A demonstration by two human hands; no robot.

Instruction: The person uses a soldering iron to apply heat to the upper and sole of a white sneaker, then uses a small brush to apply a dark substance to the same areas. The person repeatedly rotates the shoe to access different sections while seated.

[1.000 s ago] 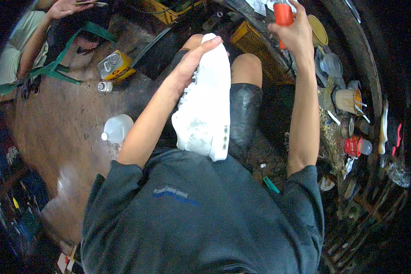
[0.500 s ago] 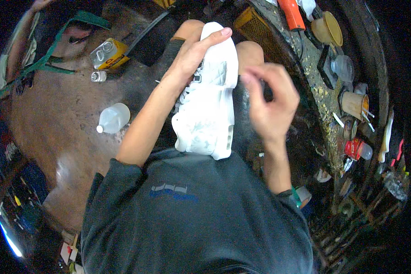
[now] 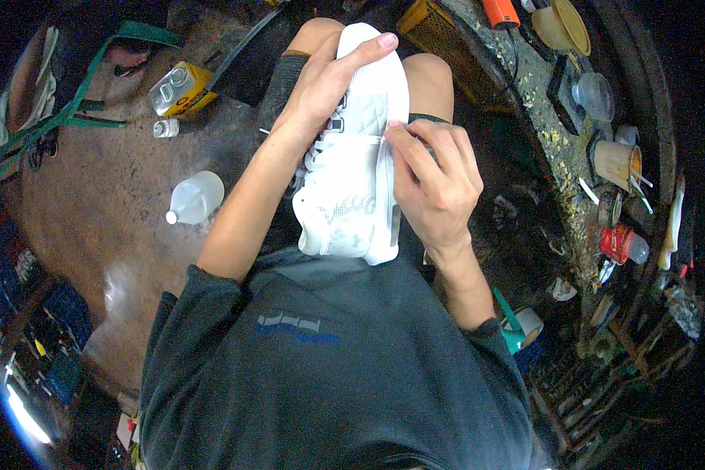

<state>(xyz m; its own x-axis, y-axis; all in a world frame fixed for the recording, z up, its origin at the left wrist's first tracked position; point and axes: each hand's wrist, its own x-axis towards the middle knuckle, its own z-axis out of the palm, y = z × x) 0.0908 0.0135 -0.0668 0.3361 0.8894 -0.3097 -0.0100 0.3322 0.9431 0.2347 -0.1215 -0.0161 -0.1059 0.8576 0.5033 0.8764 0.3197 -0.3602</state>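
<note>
1. Right hand (image 3: 439, 184), raised and apart from the white shoe (image 3: 352, 157) half a second earlier, now lowered against its right edge, fingertips pinching the sole rim.
2. Left hand (image 3: 329, 78) wrapped over the shoe's upper half, closed on it, thumb along the toe.
3. Shoe resting on the lap, toe pointing away.
4. Left of shoe: clear plastic bottle (image 3: 196, 197) and yellow can (image 3: 180, 88) on the brown floor (image 3: 94, 204).

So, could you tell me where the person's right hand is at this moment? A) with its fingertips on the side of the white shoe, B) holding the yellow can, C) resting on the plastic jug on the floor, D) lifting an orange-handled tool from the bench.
A: the right hand has its fingertips on the side of the white shoe, which the left hand holds over the knees.
</note>
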